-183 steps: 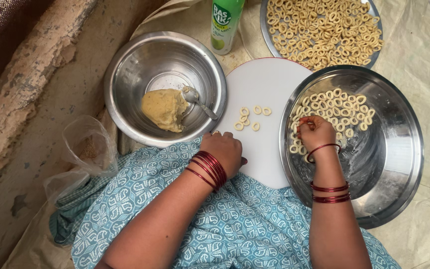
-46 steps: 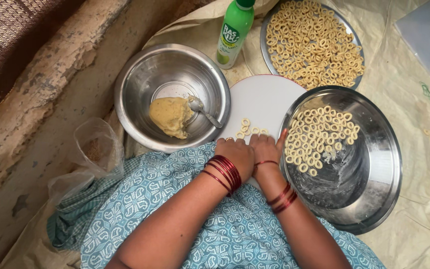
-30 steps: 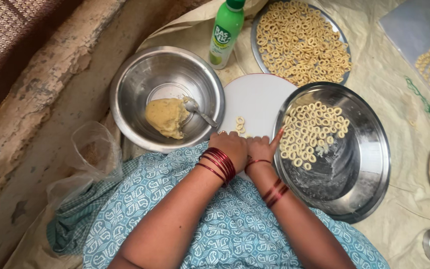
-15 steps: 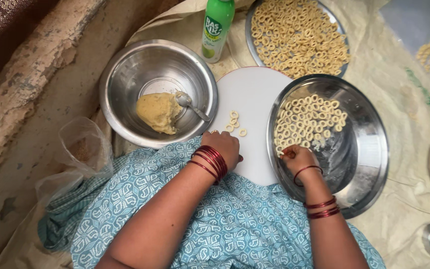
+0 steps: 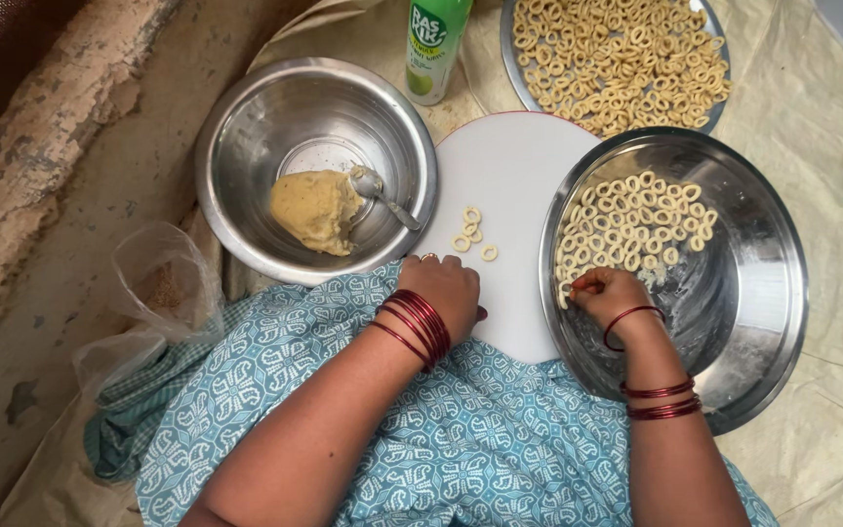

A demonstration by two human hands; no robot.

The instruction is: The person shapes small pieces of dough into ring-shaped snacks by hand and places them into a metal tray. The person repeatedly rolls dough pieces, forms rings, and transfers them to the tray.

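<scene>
Dough rings [image 5: 626,229] lie just beyond my right hand [image 5: 612,298], fingertips pinched together in steel pan [image 5: 763,322]; left hand [image 5: 441,293] curled on white board [image 5: 519,176].

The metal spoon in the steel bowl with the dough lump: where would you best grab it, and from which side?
Probably by the free handle end of the metal spoon, coming from the white round board side. Its bowl sits against the tan dough lump, while the slim handle slants toward the steel bowl rim there.
</scene>
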